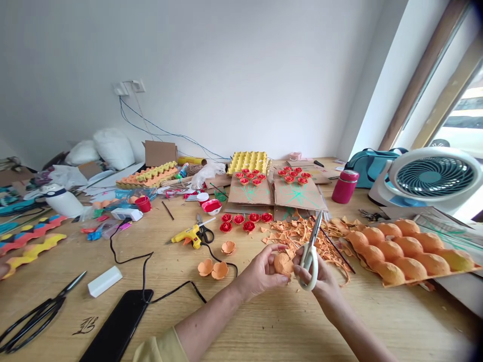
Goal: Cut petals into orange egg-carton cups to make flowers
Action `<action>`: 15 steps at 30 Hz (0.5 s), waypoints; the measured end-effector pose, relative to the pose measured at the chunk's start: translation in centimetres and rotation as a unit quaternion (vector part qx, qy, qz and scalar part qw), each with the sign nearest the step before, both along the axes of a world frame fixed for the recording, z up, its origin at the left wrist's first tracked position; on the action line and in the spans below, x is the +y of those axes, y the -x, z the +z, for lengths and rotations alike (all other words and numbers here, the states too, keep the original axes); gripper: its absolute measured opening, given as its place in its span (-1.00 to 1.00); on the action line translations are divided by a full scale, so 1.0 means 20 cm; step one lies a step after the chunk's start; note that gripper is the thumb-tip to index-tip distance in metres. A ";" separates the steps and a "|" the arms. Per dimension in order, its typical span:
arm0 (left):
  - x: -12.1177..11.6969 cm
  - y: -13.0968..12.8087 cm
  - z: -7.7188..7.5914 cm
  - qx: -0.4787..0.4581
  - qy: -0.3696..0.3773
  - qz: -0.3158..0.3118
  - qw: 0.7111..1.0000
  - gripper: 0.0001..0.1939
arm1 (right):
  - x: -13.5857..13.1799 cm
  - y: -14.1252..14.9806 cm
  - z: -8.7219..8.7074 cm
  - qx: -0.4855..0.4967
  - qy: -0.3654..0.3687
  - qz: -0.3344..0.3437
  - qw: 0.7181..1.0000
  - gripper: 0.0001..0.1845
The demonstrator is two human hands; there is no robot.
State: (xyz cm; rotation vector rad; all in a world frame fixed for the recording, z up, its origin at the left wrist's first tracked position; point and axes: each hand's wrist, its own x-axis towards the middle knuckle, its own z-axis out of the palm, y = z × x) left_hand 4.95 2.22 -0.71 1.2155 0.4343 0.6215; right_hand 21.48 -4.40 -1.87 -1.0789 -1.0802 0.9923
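Near the front middle of the table, my left hand grips an orange egg-carton cup by its side. My right hand has white-handled scissors in its grasp, their blades pointing up and away; its fingertips are close to the cup, and whether they touch it I cannot tell. Left of my hands lie orange cut petal cups, with another orange flower cup just behind. Orange carton scraps are heaped beyond my hands. Several red paper roses sit farther back.
An orange egg tray lies at right, before a white fan and a pink flask. A yellow glue gun, black-handled scissors, a phone and large black scissors lie left. Cardboard panels with roses stand behind.
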 end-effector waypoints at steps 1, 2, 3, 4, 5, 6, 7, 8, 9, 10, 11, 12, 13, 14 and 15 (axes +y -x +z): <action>0.00 0.00 0.00 -0.004 0.016 0.009 1.000 -0.29 | 0.00 0.00 0.00 -0.007 -0.001 -0.005 1.000 -0.51; 0.00 -0.01 0.00 -0.005 0.029 0.021 0.999 -0.32 | -0.01 0.01 0.00 -0.013 -0.002 -0.008 1.000 -0.51; -0.01 -0.01 0.01 -0.006 0.041 0.033 0.999 -0.33 | -0.01 0.01 0.00 -0.018 -0.004 -0.009 1.000 -0.52; -0.01 -0.01 0.02 -0.009 0.050 0.045 0.998 -0.34 | -0.01 0.02 0.00 -0.021 -0.008 -0.008 1.000 -0.53; -0.02 -0.01 0.02 -0.013 0.058 0.057 0.997 -0.35 | -0.01 0.02 -0.01 -0.023 -0.012 -0.004 1.000 -0.54; -0.02 -0.01 0.02 -0.017 0.064 0.066 0.996 -0.35 | -0.01 0.02 -0.01 -0.026 -0.016 0.001 1.000 -0.56; -0.03 -0.01 0.02 -0.022 0.070 0.073 0.995 -0.35 | -0.01 0.02 -0.02 -0.030 -0.018 0.006 0.999 -0.58; -0.03 -0.01 0.02 -0.027 0.073 0.076 0.994 -0.36 | -0.01 0.03 -0.03 -0.035 -0.018 0.009 0.999 -0.59; -0.04 -0.02 0.02 -0.031 0.076 0.077 0.994 -0.37 | -0.01 0.03 -0.03 -0.041 -0.019 0.011 0.999 -0.60; -0.04 -0.02 0.02 -0.034 0.078 0.079 0.993 -0.38 | -0.01 0.02 -0.04 -0.046 -0.019 0.013 0.999 -0.61; -0.04 -0.02 0.02 -0.037 0.079 0.083 0.993 -0.39 | -0.01 0.02 -0.04 -0.050 -0.019 0.014 0.998 -0.62; -0.04 -0.01 0.02 -0.039 0.080 0.091 0.992 -0.41 | -0.01 0.02 -0.03 -0.052 -0.021 0.018 0.998 -0.63; -0.03 -0.01 0.02 -0.041 0.082 0.102 0.991 -0.41 | -0.02 0.02 -0.03 -0.055 -0.021 0.025 0.998 -0.65; -0.02 -0.01 0.03 -0.044 0.085 0.115 0.989 -0.42 | -0.02 0.02 -0.02 -0.060 -0.015 0.038 0.997 -0.66; -0.02 -0.01 0.04 -0.050 0.088 0.131 0.986 -0.42 | -0.02 0.02 -0.02 -0.067 -0.006 0.047 0.997 -0.67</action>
